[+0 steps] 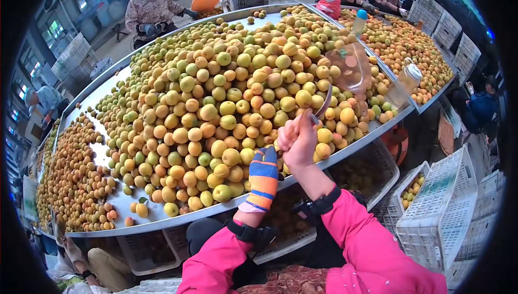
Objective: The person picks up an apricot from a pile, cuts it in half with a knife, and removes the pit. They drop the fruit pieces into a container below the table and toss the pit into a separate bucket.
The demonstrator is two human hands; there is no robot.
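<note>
A large heap of yellow, green and orange fruit lies on a metal table. My left hand, in a striped orange and blue glove, is at the heap's near edge; its fingers are bent, and what they hold, if anything, is hidden. Just to its right, my right hand is bare and closed around the handle of a small curved knife. The blade points up and away over the fruit.
A clear plastic container and a bottle stand at the right of the heap. White crates are stacked at the right, with more crates under the table. Co-workers sit around the tables. A second fruit table is beyond.
</note>
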